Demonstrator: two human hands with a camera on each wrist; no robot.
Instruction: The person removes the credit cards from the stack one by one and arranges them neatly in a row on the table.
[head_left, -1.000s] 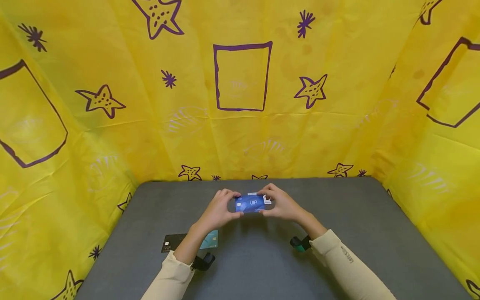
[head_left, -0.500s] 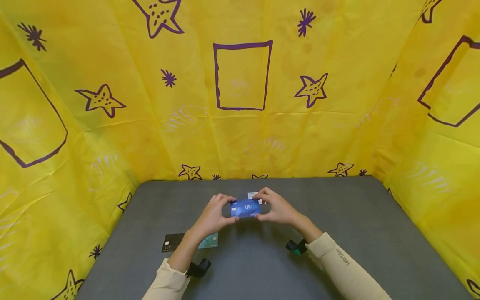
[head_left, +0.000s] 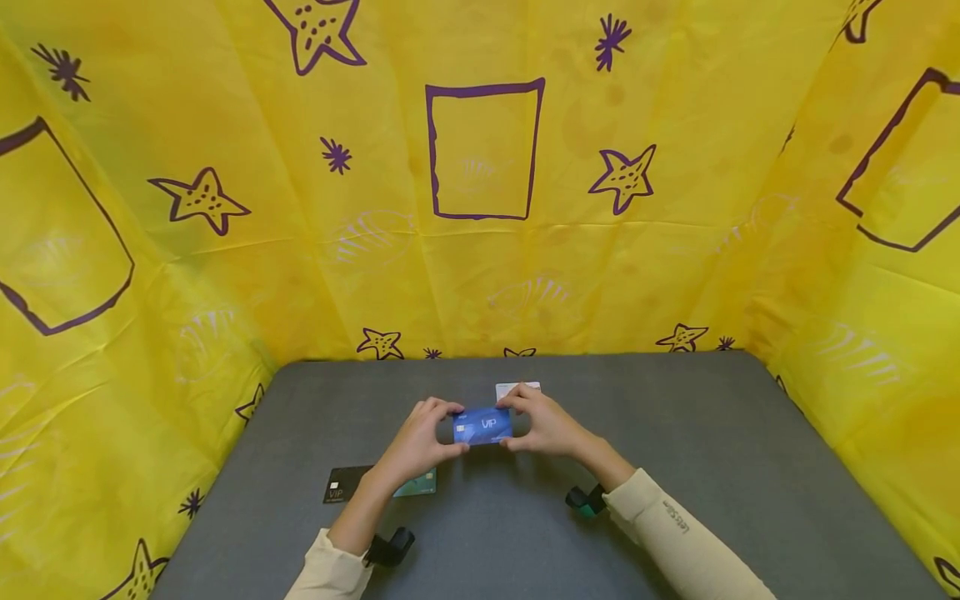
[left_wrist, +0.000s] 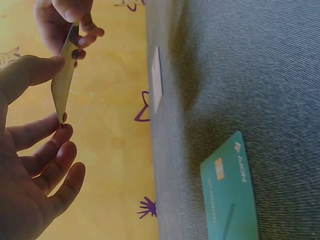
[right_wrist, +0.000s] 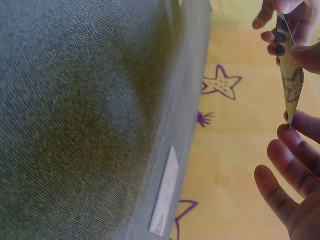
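A blue bank card (head_left: pixel 482 426) marked VIP is held up above the table between both hands. My left hand (head_left: pixel 417 442) pinches its left edge with thumb and fingertips, and my right hand (head_left: pixel 548 424) pinches the right edge the same way. In the left wrist view the card (left_wrist: pixel 64 80) appears nearly edge-on, its surface reflecting yellow. Behind the right hand a white card (head_left: pixel 517 388) lies on the table, partly hidden by the fingers. Beneath the left forearm lie a black VIP card (head_left: pixel 343 485) and a teal card (left_wrist: pixel 231 192), partly covered by that arm in the head view.
The grey cloth-covered table (head_left: pixel 675 467) stretches out around the hands. Yellow fabric (head_left: pixel 480 283) printed with purple stars encloses its back and sides. Each wrist wears a black camera mount, such as the one on the left wrist (head_left: pixel 392 547).
Both hands have drawn the blue card slightly nearer to the body and leftward, keeping their pinch. More of the white card's left part shows behind the right hand.
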